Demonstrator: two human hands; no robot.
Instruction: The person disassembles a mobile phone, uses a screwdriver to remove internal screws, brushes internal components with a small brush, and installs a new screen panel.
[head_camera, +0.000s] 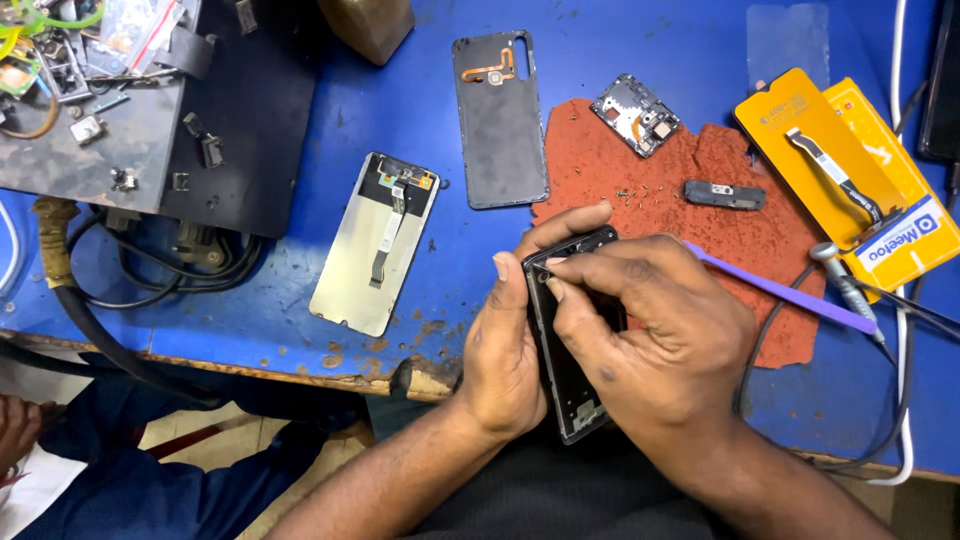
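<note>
- Both forearms rising from the lower edge, meeting over the near edge of the blue bench (620, 60).
- Left hand (505, 350) wrapped round a black phone frame (572, 385), grip clamped on its left side, thumb up along the edge, fingertips curling over the top end.
- Phone frame tilted, upper end away from the body, lower end toward it, held just above the bench edge.
- Right hand (660, 340) laid across the frame from the right, thumb and forefinger pinched together at the frame's upper left corner; whether anything small sits between them, cannot tell.
- Purple pry tool (790, 292) lying just beyond the right hand, slanting down to the right.
- Rust-red mat (640, 165) behind the hands, carrying tiny screws (640, 190), a small dark part (724, 194) and a circuit board (636, 114) at its top edge.
- Dark back cover (500, 125) with an orange flex strip lying left of the mat.
- Display panel (375, 245) face down, further left, well apart from the hands.
- Yellow battery (815, 150) with a flex cable across it at far right.
- Grey tray (95, 150) of loose parts at top left, black cables (150, 265) looped below it.
- Another person's blue sleeve (130, 480) at lower left, below the bench edge.
</note>
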